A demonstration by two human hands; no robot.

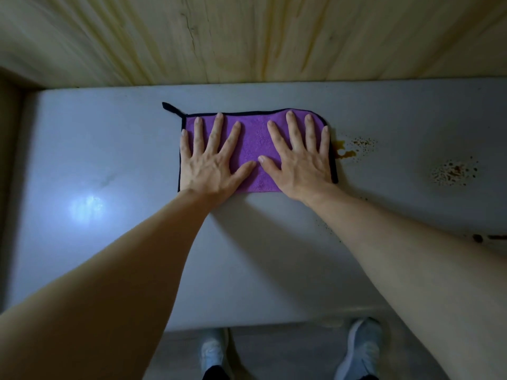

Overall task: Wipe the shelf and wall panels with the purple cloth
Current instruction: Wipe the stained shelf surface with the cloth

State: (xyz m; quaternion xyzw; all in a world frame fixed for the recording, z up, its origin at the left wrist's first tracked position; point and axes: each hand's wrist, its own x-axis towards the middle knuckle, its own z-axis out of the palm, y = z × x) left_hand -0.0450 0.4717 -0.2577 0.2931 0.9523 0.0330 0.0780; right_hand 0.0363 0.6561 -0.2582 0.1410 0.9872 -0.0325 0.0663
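1. Head view, task item: the purple cloth [256, 149] lies flat on the grey shelf [109, 160], towards the back, near the wood-grain wall panel [247, 37] but not touching it. It has a dark bound edge and a small hanging loop [170, 107] at its far left corner.
2. Head view, left hand [212, 160]: flat on the left half of the cloth, fingers straight and spread, palm down. It grips nothing; it presses.
3. Head view, right hand [299, 157]: flat on the right half, fingers straight and spread, pressing likewise. The two thumbs nearly meet at the cloth's middle.
4. Head view, soiling: a brown stain [346, 149] with fine specks sits just beside the cloth's right edge. A second speckled patch [454, 171] lies further right, well apart. Small dark marks show near the shelf's front right edge [478, 238].
5. Head view, remainder: two grey shoes [362, 349] stand on the floor below the shelf front.
6. Handling judgement: the cloth appears soft, light and limp, probably microfibre. It will bunch if pushed from one edge, so flat palm pressure across its width suits it. To lift it, pinch a bound edge or the loop.
7. Progress judgement: shelf wiping is under way; stains to the right remain, and the panel appears not yet addressed.
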